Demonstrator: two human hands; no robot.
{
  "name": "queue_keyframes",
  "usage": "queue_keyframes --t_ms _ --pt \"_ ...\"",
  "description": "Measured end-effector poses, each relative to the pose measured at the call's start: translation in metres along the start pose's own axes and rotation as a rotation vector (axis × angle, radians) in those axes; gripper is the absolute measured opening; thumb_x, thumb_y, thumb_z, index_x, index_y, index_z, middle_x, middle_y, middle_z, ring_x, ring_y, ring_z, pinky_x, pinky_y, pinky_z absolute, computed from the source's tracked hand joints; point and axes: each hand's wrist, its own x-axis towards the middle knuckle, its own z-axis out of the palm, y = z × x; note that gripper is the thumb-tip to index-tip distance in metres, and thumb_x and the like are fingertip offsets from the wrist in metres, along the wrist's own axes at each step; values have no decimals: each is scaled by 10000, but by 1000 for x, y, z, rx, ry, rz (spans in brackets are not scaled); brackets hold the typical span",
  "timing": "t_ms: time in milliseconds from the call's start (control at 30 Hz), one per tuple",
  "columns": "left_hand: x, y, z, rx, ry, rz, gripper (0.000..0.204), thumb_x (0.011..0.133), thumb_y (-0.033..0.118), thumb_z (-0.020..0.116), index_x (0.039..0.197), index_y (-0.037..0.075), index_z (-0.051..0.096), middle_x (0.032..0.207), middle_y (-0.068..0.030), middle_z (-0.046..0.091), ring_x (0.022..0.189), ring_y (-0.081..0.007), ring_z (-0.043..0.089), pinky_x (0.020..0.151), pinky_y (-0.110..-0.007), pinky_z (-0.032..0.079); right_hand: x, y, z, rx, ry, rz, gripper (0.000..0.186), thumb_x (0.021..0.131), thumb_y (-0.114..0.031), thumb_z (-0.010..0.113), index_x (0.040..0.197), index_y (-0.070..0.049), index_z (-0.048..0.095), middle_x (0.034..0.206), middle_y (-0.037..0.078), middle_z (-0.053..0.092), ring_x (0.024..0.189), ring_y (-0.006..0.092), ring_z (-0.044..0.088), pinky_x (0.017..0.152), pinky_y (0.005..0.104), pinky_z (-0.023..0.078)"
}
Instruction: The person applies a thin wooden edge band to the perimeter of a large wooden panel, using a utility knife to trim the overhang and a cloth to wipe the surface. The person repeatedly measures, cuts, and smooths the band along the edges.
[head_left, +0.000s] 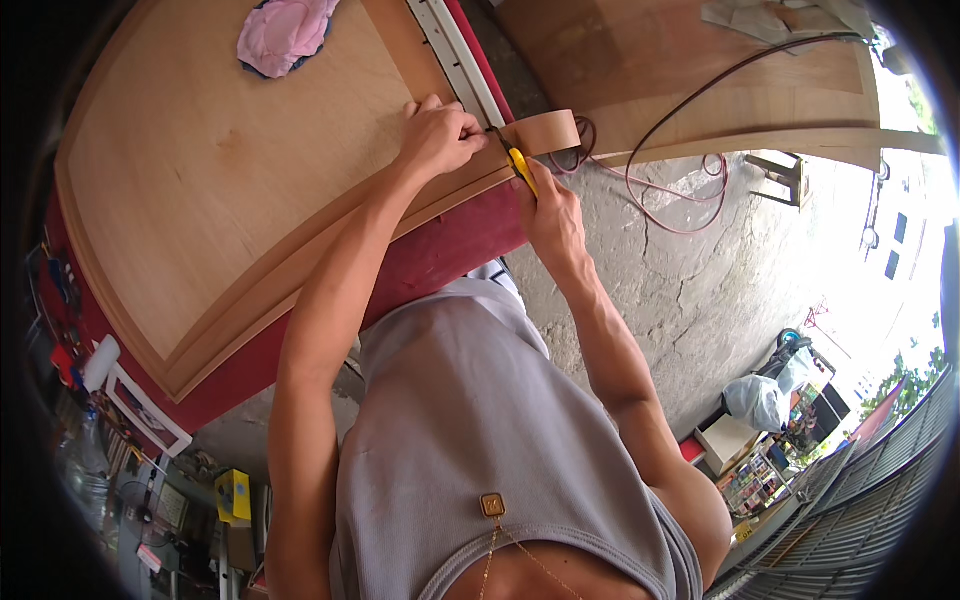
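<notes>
Left hand (438,135) sits on the near corner of the plywood panel (230,170), fingers (462,128) curled tight, pinching the edge strip (545,130) down where it meets the panel edge. Right hand (548,215) is just below and right of it, off the panel edge, closed around a yellow knife (520,168); the yellow handle sticks up out of the fist, tip pointing at the spot where the strip leaves the panel, right by the left fingers. Can't tell if the blade touches the strip.

Strip is thin tan veneer; its loose end curls out past the corner to the right in a loop. Panel lies flat on a red tabletop (450,250), with a raised border running along its edges.

Pink cloth (283,33) lies on the far part of the panel, well apart from the hands. A second wooden panel (700,90) stands beyond the corner, with a dark red cable (690,110) draped over it and down onto the concrete floor (690,290).
</notes>
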Motion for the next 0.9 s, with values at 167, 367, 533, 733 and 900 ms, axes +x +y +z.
queue_keyframes --t_ms 167,367,533,733,900 --pt "-1 3 -1 -6 7 -1 150 782 375 729 779 227 754 866 44 677 961 -195 553 904 -414 330 0 -8 -4 -22 -55 41 300 953 -239 551 1192 -59 531 1015 225 663 840 455 645 702 532 529" --pt "-1 3 -2 -2 -13 -26 143 779 374 732 780 233 754 863 46 676 966 -192 549 910 -406 328 8 -26 -13 -127 -111 46 288 960 -231 531 1167 -32 526 995 234 663 796 448 649 678 539 522" --pt "0 5 -3 13 -16 -40 142 781 378 733 782 238 754 856 45 674 964 -190 550 915 -403 329 9 -29 -15 -157 -129 48 301 959 -224 526 1193 -35 526 978 233 664 782 441 652 679 532 525" --pt "-3 4 0 -34 36 -14 140 769 359 747 771 219 744 756 73 620 907 -172 533 873 -375 321 4 -31 -21 -156 -190 80 298 962 -208 517 1202 -30 523 987 234 655 810 439 650 686 530 518" --pt "-1 0 3 -13 31 -6 139 773 362 745 776 223 747 759 71 622 900 -171 534 880 -380 317 3 -35 -22 -149 -130 66 301 934 -138 545 1218 -47 580 946 241 662 827 441 641 686 507 512"
